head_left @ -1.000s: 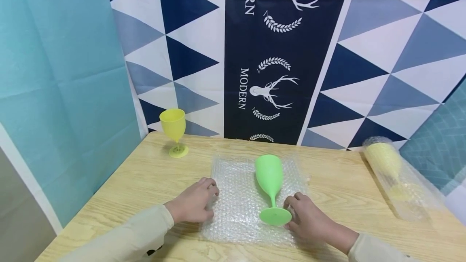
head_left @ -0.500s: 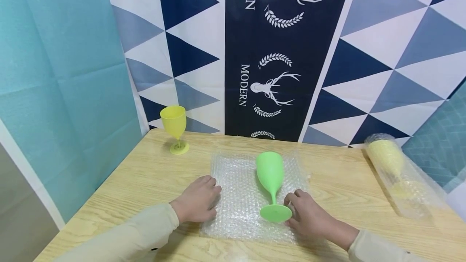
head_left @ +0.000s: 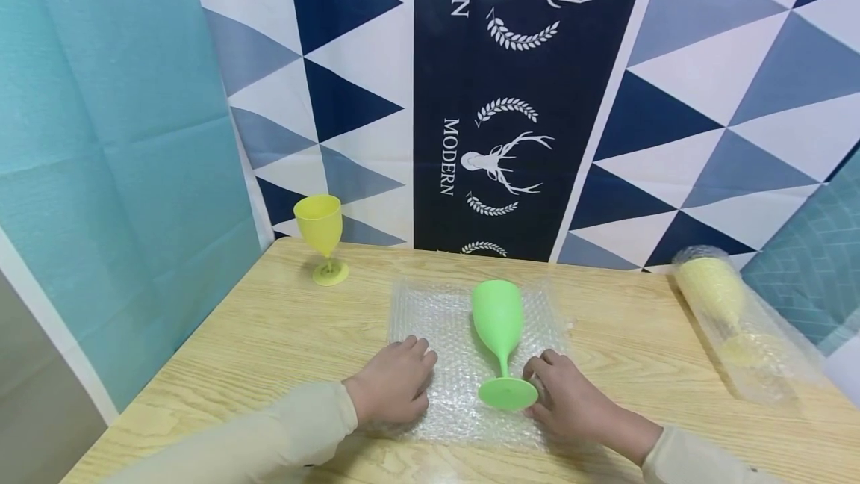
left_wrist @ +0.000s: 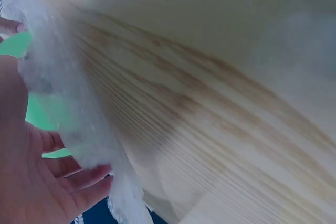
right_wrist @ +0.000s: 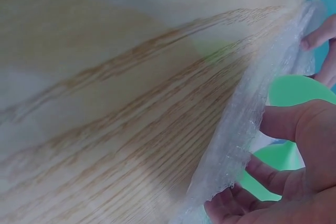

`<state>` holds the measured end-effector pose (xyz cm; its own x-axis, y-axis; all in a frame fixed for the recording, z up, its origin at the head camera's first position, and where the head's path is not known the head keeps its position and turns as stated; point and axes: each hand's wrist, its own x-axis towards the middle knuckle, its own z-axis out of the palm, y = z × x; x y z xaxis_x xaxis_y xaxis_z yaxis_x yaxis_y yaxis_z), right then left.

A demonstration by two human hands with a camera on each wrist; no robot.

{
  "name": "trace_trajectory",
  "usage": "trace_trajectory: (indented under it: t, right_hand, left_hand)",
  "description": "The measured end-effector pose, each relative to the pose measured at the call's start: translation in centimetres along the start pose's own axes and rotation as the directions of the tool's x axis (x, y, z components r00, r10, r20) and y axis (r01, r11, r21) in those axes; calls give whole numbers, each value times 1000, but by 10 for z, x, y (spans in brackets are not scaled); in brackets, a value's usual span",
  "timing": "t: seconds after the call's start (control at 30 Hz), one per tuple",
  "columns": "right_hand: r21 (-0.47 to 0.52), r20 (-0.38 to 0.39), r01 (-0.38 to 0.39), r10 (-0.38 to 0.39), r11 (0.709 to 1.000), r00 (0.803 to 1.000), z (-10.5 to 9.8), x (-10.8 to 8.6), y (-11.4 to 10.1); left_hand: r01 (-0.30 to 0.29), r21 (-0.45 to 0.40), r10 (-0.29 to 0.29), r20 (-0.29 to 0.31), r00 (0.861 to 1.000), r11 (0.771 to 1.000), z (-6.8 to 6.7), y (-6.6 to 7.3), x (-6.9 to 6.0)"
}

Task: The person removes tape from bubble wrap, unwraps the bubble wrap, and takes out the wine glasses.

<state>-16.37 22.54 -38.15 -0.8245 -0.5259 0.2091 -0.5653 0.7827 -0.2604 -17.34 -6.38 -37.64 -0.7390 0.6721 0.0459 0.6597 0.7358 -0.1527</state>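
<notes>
A light green plastic goblet (head_left: 497, 314) lies on a sheet of bubble wrap (head_left: 446, 320), its round foot toward me. My left hand (head_left: 396, 381) holds the left side of the sheet with curled fingers. In the left wrist view, fingertips (left_wrist: 97, 179) meet the raised edge of the wrap (left_wrist: 73, 103). Beside the goblet's foot, my right hand (head_left: 571, 398) grips the sheet's right edge. The right wrist view has its thumb and fingers along the wrap (right_wrist: 231, 140), with the green goblet (right_wrist: 302, 90) behind.
A yellow goblet (head_left: 319, 224) stands upright at the table's back left. Another yellow goblet, rolled in bubble wrap (head_left: 719, 305), lies at the right. Patterned cloth (head_left: 497, 95) hangs behind the wooden table (head_left: 269, 349).
My left hand has moved to the right over the sheet, apparently drawing its left edge inward. The right hand and the green goblet have stayed in place.
</notes>
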Motion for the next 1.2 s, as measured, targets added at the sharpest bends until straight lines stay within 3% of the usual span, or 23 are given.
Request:
trace_trajectory:
  t: [0.2,0.4,0.67,0.83,1.0,1.2]
  right_hand:
    - [16,14,-3,2,1000,1000,0,-3,1]
    - [15,-1,5,-5,1000,1000,-2,-5,3]
    - [23,6,29,-29,999,1000,0,-8,5]
    - [22,-14,39,-39,999,999,-1,-8,6]
    - [8,-36,46,-46,999,998,0,-9,7]
    - [4,-55,55,-54,998,997,2,-10,7]
  left_hand:
    - [9,-29,-8,45,999,1000,0,7,5]
    - [5,-125,0,37,999,992,0,3,7]
    - [6,-334,0,16,1000,943,8,-9,-5]
    - [-38,-325,33,-22,999,945,11,-12,-7]
    - [-82,-245,71,-53,996,966,12,-14,-7]
    - [-96,-179,91,-36,995,979,12,-17,-11]
